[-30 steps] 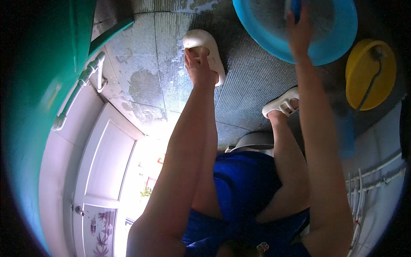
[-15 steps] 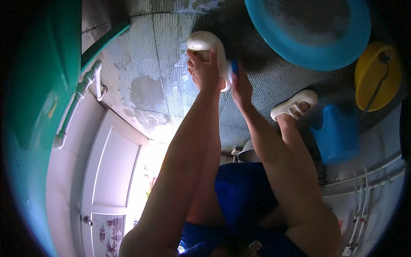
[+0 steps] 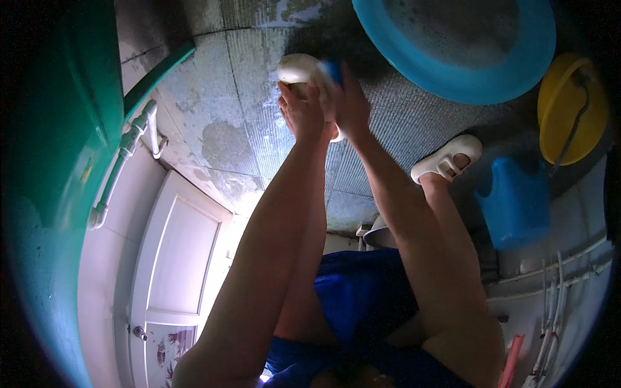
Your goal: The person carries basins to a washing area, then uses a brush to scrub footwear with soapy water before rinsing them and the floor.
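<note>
A white slip-on shoe is on my left foot, resting on the wet floor. My left hand grips its upper, the fingers spread over the opening and strap. Against the shoe's right side, my right hand is closed round a small blue brush. Motion blurs the brush, and my fingers hide most of it. The matching white shoe, worn on my right foot, stands farther right, apart from both hands.
A large blue basin with foamy water lies at the upper right. Beside it are a yellow basin and a blue pitcher-like container. A green tub-like surface, white pipe and white door line the left.
My right hand and the blue brush have moved up along the shoe's side toward its toe. My left hand stays on the shoe. The view has shifted slightly.
</note>
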`<state>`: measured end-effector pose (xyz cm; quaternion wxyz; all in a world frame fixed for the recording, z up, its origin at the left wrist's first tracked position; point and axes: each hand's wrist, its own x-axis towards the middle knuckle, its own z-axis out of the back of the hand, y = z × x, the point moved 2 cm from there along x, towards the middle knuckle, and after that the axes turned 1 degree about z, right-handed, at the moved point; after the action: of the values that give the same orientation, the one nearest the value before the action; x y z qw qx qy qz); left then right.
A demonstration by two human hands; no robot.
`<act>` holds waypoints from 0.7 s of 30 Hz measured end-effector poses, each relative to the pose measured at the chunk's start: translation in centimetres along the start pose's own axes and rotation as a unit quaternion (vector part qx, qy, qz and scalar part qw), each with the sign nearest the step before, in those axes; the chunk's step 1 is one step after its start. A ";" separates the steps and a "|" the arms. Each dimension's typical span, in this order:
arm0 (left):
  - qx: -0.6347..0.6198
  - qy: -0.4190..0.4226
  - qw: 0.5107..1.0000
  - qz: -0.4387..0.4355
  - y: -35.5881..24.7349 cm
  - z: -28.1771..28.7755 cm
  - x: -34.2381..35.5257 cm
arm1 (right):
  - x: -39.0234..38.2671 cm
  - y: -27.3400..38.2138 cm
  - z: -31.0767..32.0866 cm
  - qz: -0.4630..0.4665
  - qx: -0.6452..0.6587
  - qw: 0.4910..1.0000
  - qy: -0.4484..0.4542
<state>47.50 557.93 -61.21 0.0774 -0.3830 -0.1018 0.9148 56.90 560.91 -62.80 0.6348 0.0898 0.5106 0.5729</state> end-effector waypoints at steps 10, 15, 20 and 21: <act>-0.015 0.006 0.999 -0.045 1.0 -2.2 -1.4 | -1.2 -1.0 1.8 0.008 -0.044 0.999 -0.027; 0.228 -0.039 0.951 -0.205 3.8 -1.8 1.1 | -7.2 -2.8 0.5 -0.080 0.055 0.993 0.071; -0.085 0.062 0.994 -0.002 0.5 -1.8 -0.9 | -0.1 0.0 1.1 -0.018 -0.026 0.999 -0.005; -0.201 0.070 0.976 0.042 0.5 -1.2 -1.3 | 0.0 0.9 1.2 -0.006 -0.026 1.000 0.008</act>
<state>49.22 557.33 -61.28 -0.0330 -0.4580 -0.2617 0.8489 57.19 561.77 -61.63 0.6363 0.0654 0.5014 0.5826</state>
